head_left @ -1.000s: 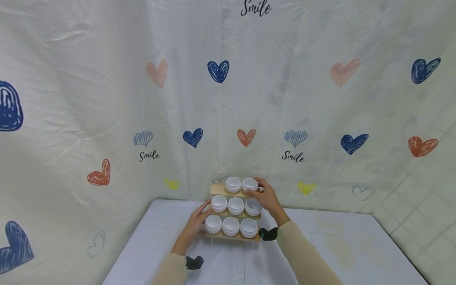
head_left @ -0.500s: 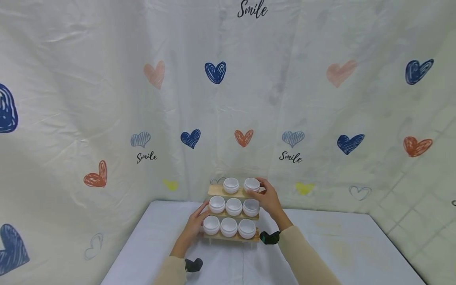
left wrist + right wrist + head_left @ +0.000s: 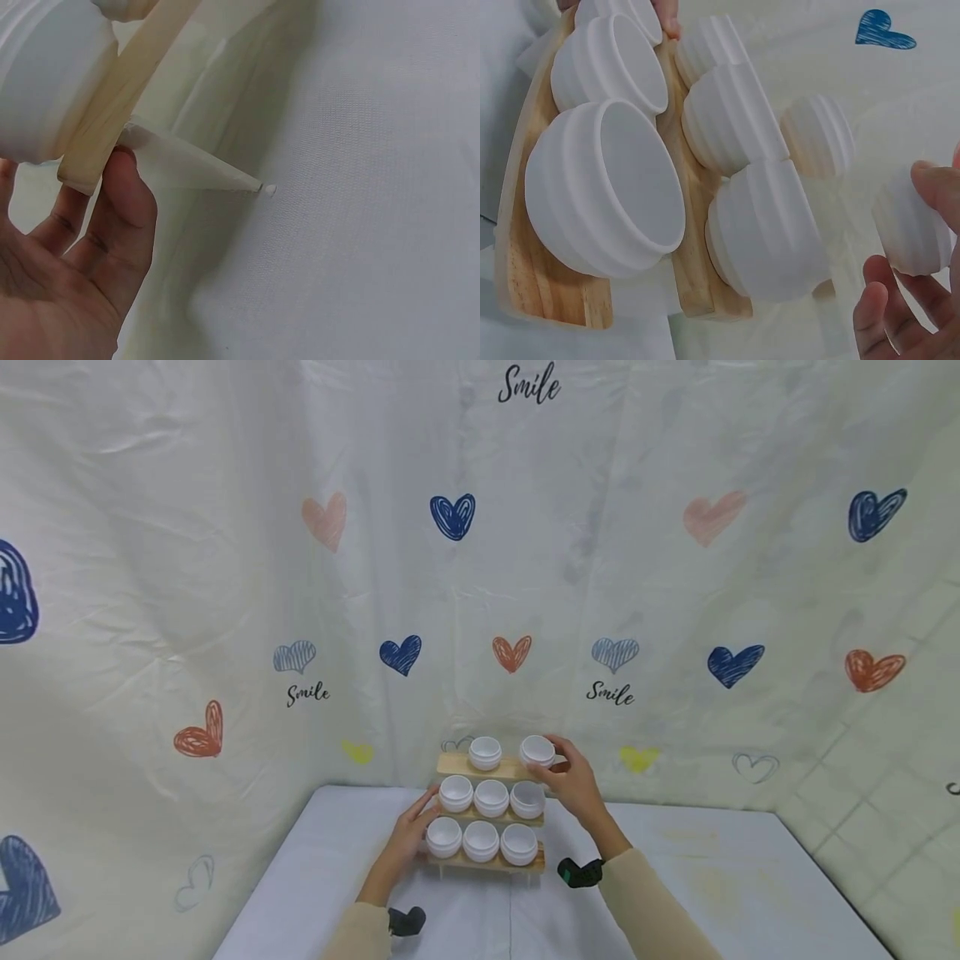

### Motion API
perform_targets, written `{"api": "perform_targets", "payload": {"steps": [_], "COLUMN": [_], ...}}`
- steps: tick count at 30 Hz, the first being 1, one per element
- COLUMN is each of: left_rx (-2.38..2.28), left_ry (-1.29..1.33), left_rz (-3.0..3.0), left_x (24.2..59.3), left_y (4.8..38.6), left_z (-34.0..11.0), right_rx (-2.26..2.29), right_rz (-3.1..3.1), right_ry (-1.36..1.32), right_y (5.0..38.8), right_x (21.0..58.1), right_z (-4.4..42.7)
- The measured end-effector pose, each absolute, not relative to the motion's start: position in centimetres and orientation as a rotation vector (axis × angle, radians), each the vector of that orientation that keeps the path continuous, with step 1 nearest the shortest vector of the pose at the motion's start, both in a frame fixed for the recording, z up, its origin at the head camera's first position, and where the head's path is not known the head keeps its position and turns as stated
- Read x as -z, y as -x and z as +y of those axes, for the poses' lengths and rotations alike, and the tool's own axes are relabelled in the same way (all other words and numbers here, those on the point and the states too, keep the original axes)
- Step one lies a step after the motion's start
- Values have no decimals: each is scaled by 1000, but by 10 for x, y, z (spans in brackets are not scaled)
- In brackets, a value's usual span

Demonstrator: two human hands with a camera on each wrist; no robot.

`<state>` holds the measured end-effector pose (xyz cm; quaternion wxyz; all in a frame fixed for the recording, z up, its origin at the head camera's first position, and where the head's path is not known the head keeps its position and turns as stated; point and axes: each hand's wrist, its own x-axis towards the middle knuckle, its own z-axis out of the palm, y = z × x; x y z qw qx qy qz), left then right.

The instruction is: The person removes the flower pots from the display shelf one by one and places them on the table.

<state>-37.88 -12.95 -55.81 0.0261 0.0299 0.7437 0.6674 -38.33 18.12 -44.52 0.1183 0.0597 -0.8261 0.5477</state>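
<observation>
A three-tier wooden stand (image 3: 453, 765) bears several small white ribbed pots. My left hand (image 3: 405, 837) grips the stand's left end; in the left wrist view its thumb and fingers pinch a wooden board (image 3: 112, 112). With my right hand (image 3: 577, 787) I hold a white pot (image 3: 537, 750) between thumb and fingers at the right end of the top tier. In the right wrist view this pot (image 3: 907, 217) is apart from the boards. One pot (image 3: 485, 752) sits alone on the top tier. The middle and bottom tiers each carry a row of pots.
The stand is on a white-covered table (image 3: 690, 877), near a white curtain (image 3: 555, 577) printed with hearts. In the left wrist view, a pale leg (image 3: 195, 161) under the board reaches toward the white cloth. Black wrist straps (image 3: 407, 921) show on both arms.
My right hand has moved right with the white pot, widening the gap to the other pot on the top tier. My left hand keeps its grip on the stand.
</observation>
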Motion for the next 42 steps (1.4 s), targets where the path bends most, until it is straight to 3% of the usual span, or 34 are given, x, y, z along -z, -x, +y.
{"api": "perform_targets", "payload": {"steps": [42], "left_rx": [-2080], "left_ry": [-120], "left_rz": [2300], "left_x": [560], "left_y": [380], "left_z": [-128], "right_rx": [-1542], "right_rz": [-2398], "right_ry": [-171], "right_y": [347], "right_x": [462], "right_z": [222]}}
